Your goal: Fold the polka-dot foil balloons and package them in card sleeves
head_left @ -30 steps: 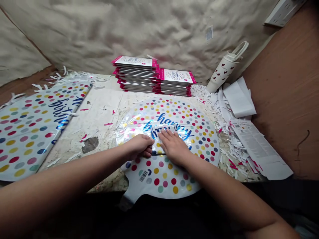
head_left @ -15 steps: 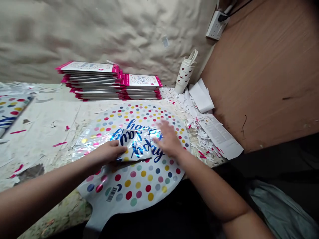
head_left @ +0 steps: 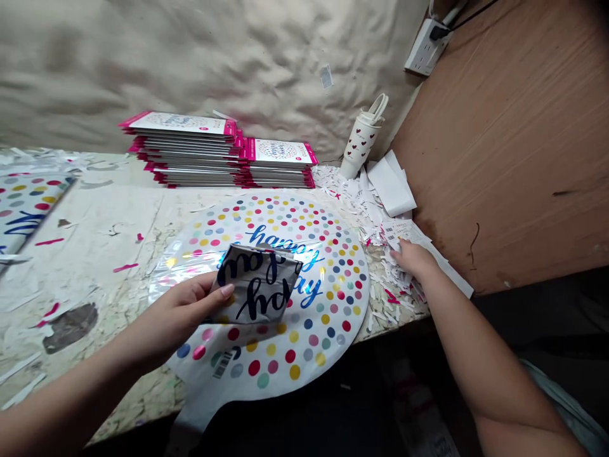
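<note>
Worn tabletop (head_left: 157, 212) (mottled, scuffed); dotted balloon (head_left: 328, 279) flat, overhanging edge; pink-edged packet stacks (head_left: 190, 155); tumbler (head_left: 358, 146); paper strips (head_left: 380, 270).

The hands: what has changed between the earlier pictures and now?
The right hand has left the folded foil and moved right, to the printed paper. The left hand has kept hold and lifted it. The flat dotted foil and the stacked packets stayed put.

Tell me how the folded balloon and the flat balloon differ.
Size: the folded balloon is a small packet, while the flat balloon spreads out wide and round.
Pose: the folded balloon is tilted in the left hand; the flat balloon lies on the table, overhanging its near edge.
Shade: the folded balloon looks grey, the flat balloon mostly white with colored dots.
Both carry script lettering.
</note>
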Action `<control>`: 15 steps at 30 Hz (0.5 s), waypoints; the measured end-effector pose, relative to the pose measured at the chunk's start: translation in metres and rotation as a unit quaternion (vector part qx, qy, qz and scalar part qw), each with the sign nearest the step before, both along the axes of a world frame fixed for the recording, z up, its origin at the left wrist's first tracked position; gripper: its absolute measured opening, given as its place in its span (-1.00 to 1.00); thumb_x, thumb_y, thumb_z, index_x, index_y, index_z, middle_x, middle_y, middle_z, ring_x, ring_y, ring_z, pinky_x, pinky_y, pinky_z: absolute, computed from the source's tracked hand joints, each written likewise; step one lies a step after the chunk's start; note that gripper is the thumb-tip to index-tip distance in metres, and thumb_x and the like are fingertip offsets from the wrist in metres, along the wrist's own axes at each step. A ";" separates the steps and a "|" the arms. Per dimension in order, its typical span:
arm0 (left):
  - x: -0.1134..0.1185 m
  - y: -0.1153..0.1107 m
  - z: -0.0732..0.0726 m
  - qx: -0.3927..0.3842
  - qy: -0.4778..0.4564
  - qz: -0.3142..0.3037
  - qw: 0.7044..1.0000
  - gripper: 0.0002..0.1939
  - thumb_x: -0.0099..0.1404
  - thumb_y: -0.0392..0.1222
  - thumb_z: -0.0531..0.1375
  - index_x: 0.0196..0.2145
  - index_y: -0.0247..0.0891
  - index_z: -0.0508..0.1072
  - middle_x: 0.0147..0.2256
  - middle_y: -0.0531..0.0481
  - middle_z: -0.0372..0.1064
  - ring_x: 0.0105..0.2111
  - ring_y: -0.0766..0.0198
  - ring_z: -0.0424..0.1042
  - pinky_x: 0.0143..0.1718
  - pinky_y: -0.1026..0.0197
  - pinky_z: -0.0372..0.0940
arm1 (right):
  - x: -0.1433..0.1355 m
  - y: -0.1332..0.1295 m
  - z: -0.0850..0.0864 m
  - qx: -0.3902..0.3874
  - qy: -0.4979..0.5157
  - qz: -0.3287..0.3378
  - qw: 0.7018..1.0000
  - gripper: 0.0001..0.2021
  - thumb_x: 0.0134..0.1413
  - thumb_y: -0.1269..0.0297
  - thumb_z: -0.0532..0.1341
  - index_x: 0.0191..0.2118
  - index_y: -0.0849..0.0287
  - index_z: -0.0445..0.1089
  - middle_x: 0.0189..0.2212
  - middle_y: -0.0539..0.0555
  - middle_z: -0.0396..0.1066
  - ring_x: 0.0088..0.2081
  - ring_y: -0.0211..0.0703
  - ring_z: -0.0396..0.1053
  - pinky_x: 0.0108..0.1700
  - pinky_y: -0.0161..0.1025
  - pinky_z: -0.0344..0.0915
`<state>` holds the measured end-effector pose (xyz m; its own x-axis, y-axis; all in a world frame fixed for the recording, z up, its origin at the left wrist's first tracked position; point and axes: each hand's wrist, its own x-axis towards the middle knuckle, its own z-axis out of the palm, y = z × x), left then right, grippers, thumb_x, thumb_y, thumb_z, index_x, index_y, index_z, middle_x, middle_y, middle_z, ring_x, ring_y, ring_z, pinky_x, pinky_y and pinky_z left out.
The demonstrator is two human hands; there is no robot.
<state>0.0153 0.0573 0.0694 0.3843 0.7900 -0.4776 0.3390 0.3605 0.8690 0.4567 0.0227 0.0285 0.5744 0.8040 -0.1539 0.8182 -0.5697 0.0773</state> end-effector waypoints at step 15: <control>-0.048 -0.044 0.024 -0.011 -0.040 -0.241 0.970 -0.72 0.17 -0.06 0.16 -0.14 0.09 0.46 -0.20 0.12 0.44 -0.13 0.04 0.38 -0.09 0.06 0.30 | -0.241 -0.032 0.009 0.032 0.462 0.438 0.770 -0.61 0.20 0.17 -0.02 0.07 0.13 0.31 0.06 0.13 0.31 0.11 0.05 0.21 0.12 0.03 0.14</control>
